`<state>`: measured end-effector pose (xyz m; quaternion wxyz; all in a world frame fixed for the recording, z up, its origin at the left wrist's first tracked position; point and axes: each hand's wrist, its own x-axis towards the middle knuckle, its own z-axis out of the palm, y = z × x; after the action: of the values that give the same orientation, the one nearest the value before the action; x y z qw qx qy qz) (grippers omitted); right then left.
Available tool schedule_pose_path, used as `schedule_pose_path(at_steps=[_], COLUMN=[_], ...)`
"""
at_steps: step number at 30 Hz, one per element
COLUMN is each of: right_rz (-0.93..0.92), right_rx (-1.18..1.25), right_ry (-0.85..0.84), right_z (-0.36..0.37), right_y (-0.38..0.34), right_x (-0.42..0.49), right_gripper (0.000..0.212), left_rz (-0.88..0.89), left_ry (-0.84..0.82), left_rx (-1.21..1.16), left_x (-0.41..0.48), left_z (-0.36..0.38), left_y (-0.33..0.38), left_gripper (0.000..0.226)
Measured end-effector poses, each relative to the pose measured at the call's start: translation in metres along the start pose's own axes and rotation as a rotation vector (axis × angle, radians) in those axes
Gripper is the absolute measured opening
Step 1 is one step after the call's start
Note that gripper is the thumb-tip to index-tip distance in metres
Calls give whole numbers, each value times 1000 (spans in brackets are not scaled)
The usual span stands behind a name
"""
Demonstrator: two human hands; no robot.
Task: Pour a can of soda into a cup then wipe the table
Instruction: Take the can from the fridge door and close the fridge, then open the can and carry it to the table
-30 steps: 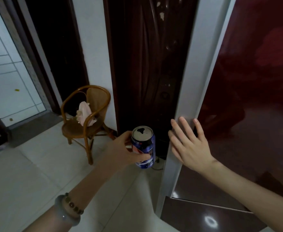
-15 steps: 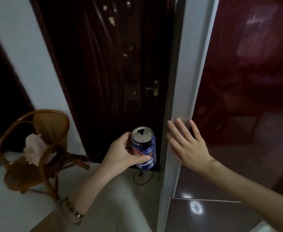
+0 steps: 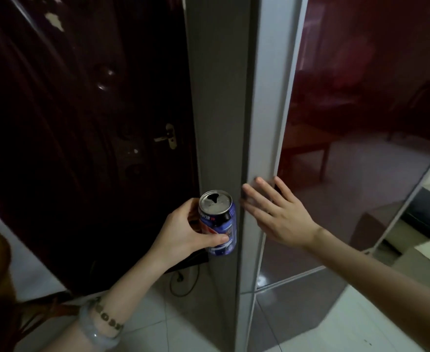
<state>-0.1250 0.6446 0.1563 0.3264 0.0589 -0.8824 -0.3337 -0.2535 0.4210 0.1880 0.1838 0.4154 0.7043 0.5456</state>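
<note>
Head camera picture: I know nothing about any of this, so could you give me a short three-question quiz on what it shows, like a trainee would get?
1. True or false: the top of the soda can is already open.
2. Multiple choice: what does the left hand grip? A. the soda can; B. a cup; C. a cloth.
3. Short answer: what colour is the glossy panel beside the straight-fingered right hand?

Key: 1. True, a dark opening shows in the lid. 2. A. 3. Red.
</note>
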Motion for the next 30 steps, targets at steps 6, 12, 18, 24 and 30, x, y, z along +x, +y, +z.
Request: schedule_pose_path(at_steps=[6, 12, 18, 24, 30], right_rz=[191, 958, 1855, 2197, 2408], right_rx=[239, 1038, 1755, 1840, 1690], right_ry=[-95, -326, -321, -74, 181], right_z=[-25, -75, -129, -195, -269], right_y=[-23, -45, -49, -53, -62], right_x=[-10, -48, -81, -127, -190], right_gripper=[56, 59, 33, 34, 38], left_rz=[63, 99, 150, 259, 387], left_ry=[-155, -314, -499, -766, -968], left_rx=[-58, -122, -147, -152, -187], left_x=[15, 16, 9, -8, -47], left_z=[15, 48, 97, 161, 233], left_y=[-1, 3, 18, 50, 90], left_gripper=[65, 63, 71, 67, 70])
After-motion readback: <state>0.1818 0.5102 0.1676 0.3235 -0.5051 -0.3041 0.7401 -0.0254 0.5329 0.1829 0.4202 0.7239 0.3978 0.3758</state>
